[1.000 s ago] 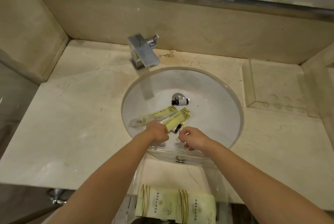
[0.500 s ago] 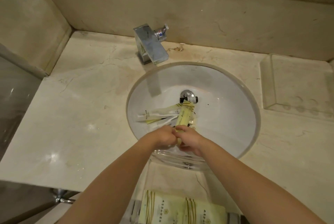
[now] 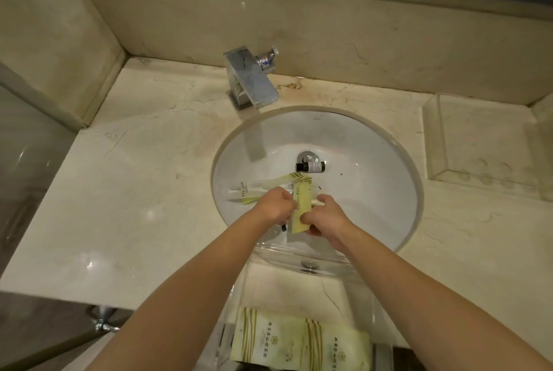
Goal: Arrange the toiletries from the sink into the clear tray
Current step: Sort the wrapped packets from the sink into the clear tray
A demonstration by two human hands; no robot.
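Right hand: our right hand is in the middle of the frame, over the near side of the sink. Its fingers are closed around a long pale yellow paper packet.
Left hand: our left hand is just left of it, curled and touching the same packet. A small dark thing pokes out under it; we cannot tell what it is.
Sink: the round white sink bowl fills the middle of the frame.
Still in the sink: more pale yellow packets lie left of our hands. A small dark bottle with a white label lies on its side by the drain.
Clear tray: the clear plastic tray sits on the counter at the right of the frame, well apart from our hands.
Bottom of frame: two flat pale yellow packs with green stripes lie side by side.
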